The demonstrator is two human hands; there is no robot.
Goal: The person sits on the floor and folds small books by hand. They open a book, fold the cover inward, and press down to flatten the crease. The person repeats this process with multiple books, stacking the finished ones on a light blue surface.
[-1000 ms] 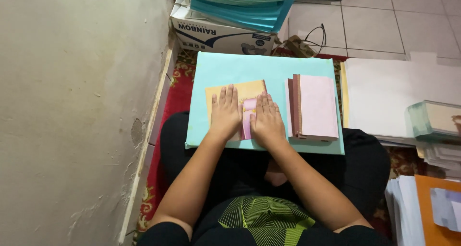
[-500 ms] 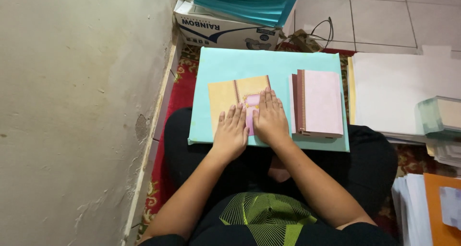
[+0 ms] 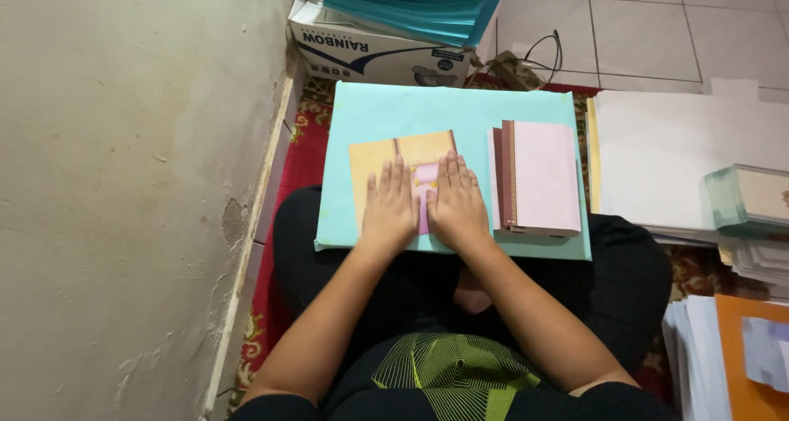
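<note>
We look down on our lap, where a pale turquoise board [image 3: 460, 109] lies flat across our knees. On it sits the folded card [image 3: 400, 160], tan-yellow with a pink panel in the middle and a darker fold line running up its top half. Our left hand [image 3: 389, 207] lies palm down on the card's left part, fingers straight and close together, pointing away from us. Our right hand [image 3: 457, 203] lies palm down just beside it, over the pink panel and the card's right edge, fingers likewise stretched out. Neither grip is closed on anything: both hands are flat and spread open, pressing on the card, thumbs nearly meeting in the middle.

The card sits at the left-centre of the board, its near edge hidden under our palms. How long it runs toward us we cannot tell, so its long axis stays uncertain; its edges run square to the board's edges, and the fold line points straight away from us.

Just to the right, close to our right hand, a stack of pink cards [image 3: 538, 177] lies with its long side running away from us. Beyond the board stands a cardboard box [image 3: 370, 47] carrying teal sheets [image 3: 415, 2]. White paper [image 3: 670, 146] lies to the right.
</note>
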